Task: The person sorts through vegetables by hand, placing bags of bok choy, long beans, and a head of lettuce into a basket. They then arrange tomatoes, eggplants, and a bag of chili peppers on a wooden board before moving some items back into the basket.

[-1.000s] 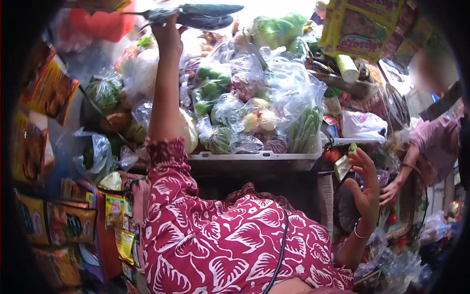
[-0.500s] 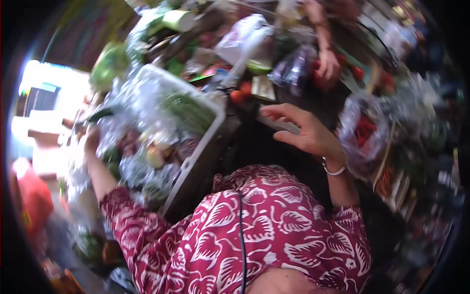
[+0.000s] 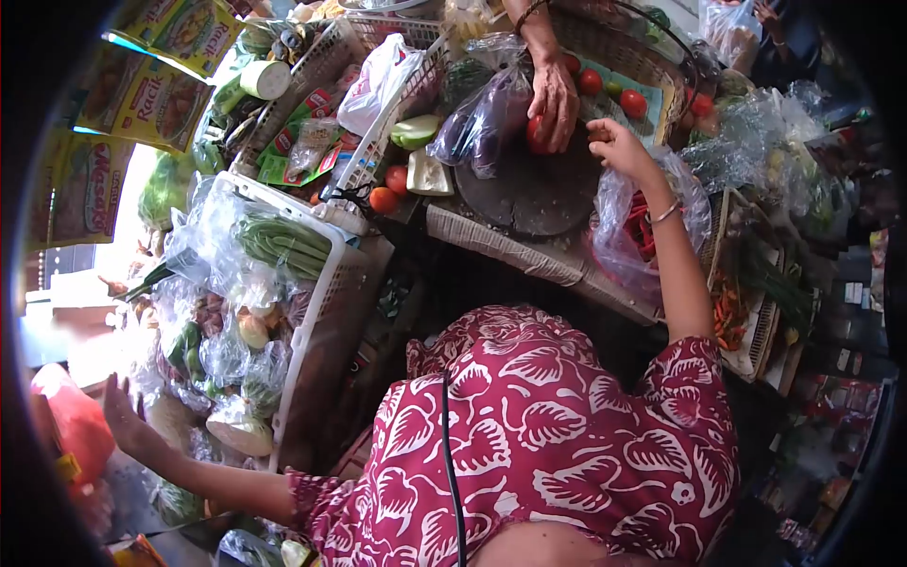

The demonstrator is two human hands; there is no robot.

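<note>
My left hand [image 3: 132,427] is stretched out at the left, fingers spread and holding nothing, beside a white plastic crate [image 3: 312,326] of bagged vegetables. Closest to it are a pale round vegetable in plastic wrap [image 3: 239,430] and a red plastic bag [image 3: 71,420]. Over the right edge of a round dark chopping board [image 3: 539,203], my right hand [image 3: 619,151] hangs with loosely bent fingers; I see nothing in it. Below that wrist sits a clear bag of red chillies [image 3: 640,227]. Another person's hand [image 3: 555,99] is on a tomato [image 3: 539,135] at the board's far side.
Bagged eggplants [image 3: 491,113] lean on the board's left. Further tomatoes [image 3: 633,104] lie in a basket behind. A cut pale vegetable [image 3: 430,175] is near the board. Seasoning packets [image 3: 151,99] hang at the upper left. An orange-chilli basket [image 3: 727,312] stands at the right.
My left hand has moved down and toward me along the crate's outer side. My right hand has moved up and right, nearer the other person's hand. The view has shifted and become sharper.
</note>
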